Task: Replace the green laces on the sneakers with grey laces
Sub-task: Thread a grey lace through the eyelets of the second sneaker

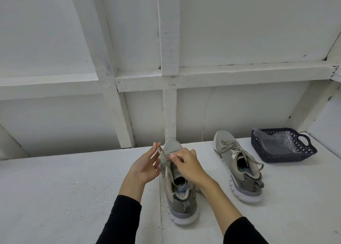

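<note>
**Threading the near sneaker: it all comes down to where the lace end sits vs. the eyelets**

Looking at this one, the near sneaker (177, 184) sits on the white counter (55, 197) heel toward the person, toe pointing away, so its long axis runs straight out from the body. The eyelet rows run along that same line.

Right hand (186, 165) is on top of the tongue area, grip pinched together on something small at the fingertips, which I'd guess is a lace tip or a loop by an upper-middle eyelet, though I can't really make it out. Left hand (145, 164) is just off the sneaker's left side, palm turned in, fingers mostly relaxed, with the pale lace (163, 158) running up to the thumb and forefinger. Looks like a light pinch, but I can't tell for sure.

So the lace rises up and to the left from the eyelets, and the right hand is the nearer one to the holes. My guess is the next pull goes along the lace, away from the shoe.

The other sneaker (238, 168) is off to the right, fully laced, toe angled away and slightly left. A dark plastic basket (284, 147) sits beyond it, with a clear plastic bag inside.

The laces read as beige-grey to me, not obviously green, so no idea which set is which.
</note>
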